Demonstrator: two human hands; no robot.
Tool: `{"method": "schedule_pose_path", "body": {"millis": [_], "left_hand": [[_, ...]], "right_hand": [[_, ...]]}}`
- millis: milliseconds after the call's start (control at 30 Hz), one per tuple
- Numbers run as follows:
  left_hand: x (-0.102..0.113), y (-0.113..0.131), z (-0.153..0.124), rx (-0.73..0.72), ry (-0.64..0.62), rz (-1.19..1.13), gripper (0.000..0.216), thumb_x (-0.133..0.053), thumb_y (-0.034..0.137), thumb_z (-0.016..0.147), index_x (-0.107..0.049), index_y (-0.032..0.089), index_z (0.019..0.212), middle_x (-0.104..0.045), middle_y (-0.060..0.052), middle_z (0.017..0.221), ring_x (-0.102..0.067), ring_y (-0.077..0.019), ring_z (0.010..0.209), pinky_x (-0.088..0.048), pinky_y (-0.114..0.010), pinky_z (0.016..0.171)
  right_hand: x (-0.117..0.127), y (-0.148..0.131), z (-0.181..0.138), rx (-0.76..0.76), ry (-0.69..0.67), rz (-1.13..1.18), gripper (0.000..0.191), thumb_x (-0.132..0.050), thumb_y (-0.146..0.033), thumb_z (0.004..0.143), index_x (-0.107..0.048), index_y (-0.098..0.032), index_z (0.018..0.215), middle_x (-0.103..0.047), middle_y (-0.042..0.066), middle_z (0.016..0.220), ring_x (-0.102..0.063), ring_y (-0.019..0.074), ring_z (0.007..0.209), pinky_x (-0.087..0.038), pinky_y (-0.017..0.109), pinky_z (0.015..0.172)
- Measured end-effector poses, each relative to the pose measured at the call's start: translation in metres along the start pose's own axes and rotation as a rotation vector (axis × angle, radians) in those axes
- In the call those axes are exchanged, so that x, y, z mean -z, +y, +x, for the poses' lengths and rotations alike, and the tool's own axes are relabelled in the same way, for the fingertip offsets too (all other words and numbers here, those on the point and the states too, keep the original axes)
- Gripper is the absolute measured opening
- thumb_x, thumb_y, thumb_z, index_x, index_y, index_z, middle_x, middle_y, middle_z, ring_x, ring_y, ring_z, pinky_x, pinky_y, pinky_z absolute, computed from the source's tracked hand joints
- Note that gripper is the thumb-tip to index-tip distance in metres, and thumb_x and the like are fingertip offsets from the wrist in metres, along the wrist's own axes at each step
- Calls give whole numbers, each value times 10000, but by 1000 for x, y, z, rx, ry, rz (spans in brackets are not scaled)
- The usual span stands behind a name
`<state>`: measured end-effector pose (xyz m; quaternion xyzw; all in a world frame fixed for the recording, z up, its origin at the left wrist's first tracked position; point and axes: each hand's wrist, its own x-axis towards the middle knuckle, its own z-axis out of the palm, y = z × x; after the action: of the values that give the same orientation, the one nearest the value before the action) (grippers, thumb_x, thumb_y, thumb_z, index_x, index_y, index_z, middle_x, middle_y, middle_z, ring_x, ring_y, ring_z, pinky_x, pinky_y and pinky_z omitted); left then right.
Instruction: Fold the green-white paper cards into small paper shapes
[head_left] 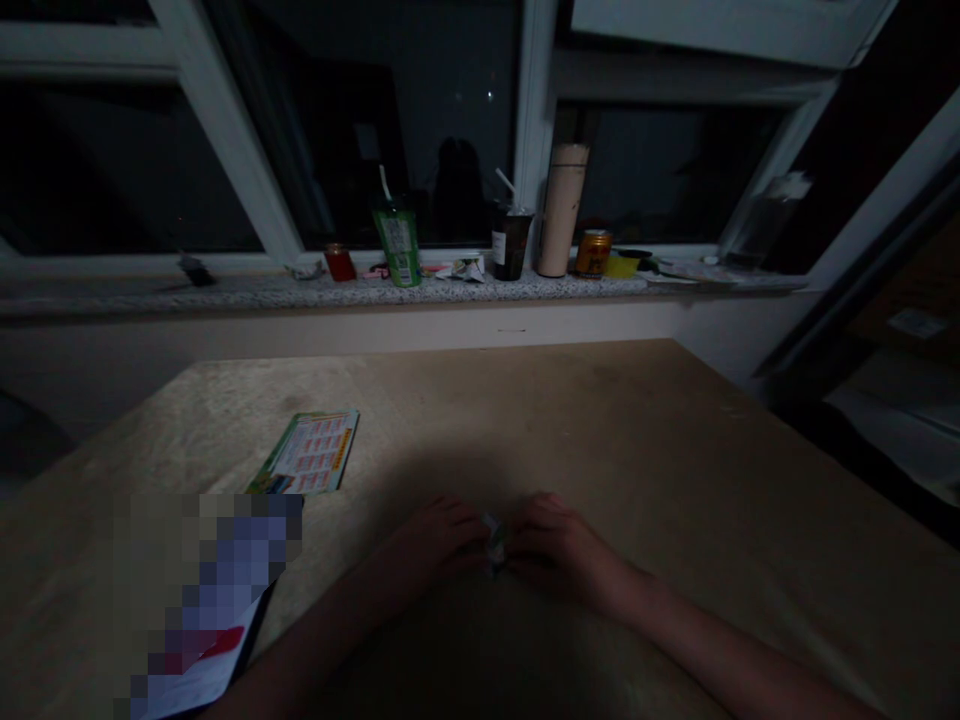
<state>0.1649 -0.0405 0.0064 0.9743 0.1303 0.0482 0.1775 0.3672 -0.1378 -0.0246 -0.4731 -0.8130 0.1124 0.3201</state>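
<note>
Near the front middle of the table, my two hands meet around a small pale, greyish object. It looks crumpled or partly see-through, but dim light hides its kind. From the left, my left hand has its fingers bent and closed at the object's edge. My right hand pinches the opposite edge, with its fingers curled over. Both hands are low over the tabletop, and the fingertips are partly in shadow.
A printed calendar card lies left of my hands, beside a blurred-out flat item. Along the windowsill stand a green cup, a dark cup with a straw, a tall pink flask and a gold can.
</note>
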Motion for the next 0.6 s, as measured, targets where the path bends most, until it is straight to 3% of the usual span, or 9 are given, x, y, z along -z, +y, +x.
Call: {"method": "schedule_pose_path", "body": {"millis": [300,467,600], "left_hand": [[-3,0,0,66,53,-15,221,-397,196,992,-610,194,933,-632,-15,911,-575,-183,870,-413,-295,818],[-5,2,-2,101,80,-17,123,-539,300,930,-604,196,921,-596,-17,922,-553,-206,897,-400,-334,842],[-9,-2,-2,130,111,-16,143,-527,320,939,-613,205,943,-557,-33,1000,-514,-228,963,-362,-387,885]], "right_hand": [[-10,1,9,-95,-62,-94,60,-575,-171,878,-633,-177,867,-639,32,821,-561,174,799,-399,291,741],[-17,-3,14,-181,-101,-346,53,-554,-195,897,-599,-172,883,-623,48,886,-558,202,861,-374,332,778],[-21,-4,14,-161,-117,-531,91,-532,-247,912,-582,-176,887,-601,62,892,-538,226,874,-360,356,772]]}}
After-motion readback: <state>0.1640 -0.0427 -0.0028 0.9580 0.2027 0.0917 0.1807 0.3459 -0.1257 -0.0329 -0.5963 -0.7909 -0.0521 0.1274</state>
